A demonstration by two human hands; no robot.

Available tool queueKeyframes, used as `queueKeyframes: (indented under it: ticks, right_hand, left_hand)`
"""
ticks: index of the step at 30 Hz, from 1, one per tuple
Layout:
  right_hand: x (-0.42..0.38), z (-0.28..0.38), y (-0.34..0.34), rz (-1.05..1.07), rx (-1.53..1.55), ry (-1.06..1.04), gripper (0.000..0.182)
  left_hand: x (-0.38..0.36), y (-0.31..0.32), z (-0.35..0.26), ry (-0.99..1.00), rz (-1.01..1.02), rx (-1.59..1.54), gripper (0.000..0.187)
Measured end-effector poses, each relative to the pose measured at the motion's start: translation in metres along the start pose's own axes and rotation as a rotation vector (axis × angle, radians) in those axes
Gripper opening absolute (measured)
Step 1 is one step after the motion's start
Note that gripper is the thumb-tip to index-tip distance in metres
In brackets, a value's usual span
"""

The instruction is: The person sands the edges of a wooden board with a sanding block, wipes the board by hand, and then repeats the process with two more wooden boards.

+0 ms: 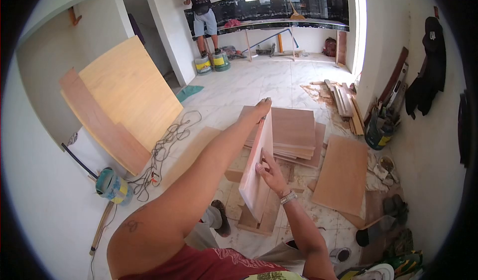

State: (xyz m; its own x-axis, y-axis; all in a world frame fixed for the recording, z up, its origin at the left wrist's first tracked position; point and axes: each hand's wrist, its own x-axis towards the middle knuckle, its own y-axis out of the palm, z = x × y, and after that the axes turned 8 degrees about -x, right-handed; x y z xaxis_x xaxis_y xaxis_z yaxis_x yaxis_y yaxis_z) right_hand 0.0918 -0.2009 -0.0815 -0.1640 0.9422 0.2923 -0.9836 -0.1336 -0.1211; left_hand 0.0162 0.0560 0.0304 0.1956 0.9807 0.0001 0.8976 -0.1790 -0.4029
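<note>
A long wooden board [258, 165] stands on edge in front of me, tilted, its far end raised. My left hand [264, 106] grips the board's far end, the fingers over its top corner. Lower down, my right hand [272, 174] rests against the board's right face, thumb and fingers spread, a metal watch on the wrist. Behind the board lies a stack of wooden panels [294, 128]. A wooden piece [266, 215] lies on the floor beneath its near end.
One large panel [341, 175] lies at the right. Leaning plywood [129, 90], a tangled cord [162, 155] and a bucket [113, 186] are at the left. Another bucket [379, 130] holds tools. At the back a person [201, 11] stands on buckets. Wood strips [343, 103] lie by the right wall.
</note>
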Motion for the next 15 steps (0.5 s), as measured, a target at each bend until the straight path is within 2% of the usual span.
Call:
queueKeyframes:
  ticks: [1,7,10,13,15]
  right_hand:
    - [0.001,-0.001,0.001,-0.013,-0.013,-0.018,0.077]
    - [0.003,-0.009,0.000,-0.021,-0.034,-0.051,0.076]
    - [0.002,-0.007,0.001,-0.014,-0.019,-0.053,0.076]
    - [0.002,-0.006,0.002,-0.020,0.000,-0.056,0.076]
    - [0.002,-0.004,0.002,-0.021,0.004,-0.051,0.076]
  left_hand:
    - [0.001,0.000,0.001,0.033,0.000,0.014,0.058]
    - [0.002,0.000,-0.004,-0.286,0.097,-0.364,0.052]
    - [0.001,-0.008,-0.008,-0.350,0.143,-0.310,0.047]
    - [0.003,-0.009,-0.007,-0.363,0.167,-0.324,0.047]
    - [0.006,-0.005,0.000,-0.294,0.136,-0.335,0.048]
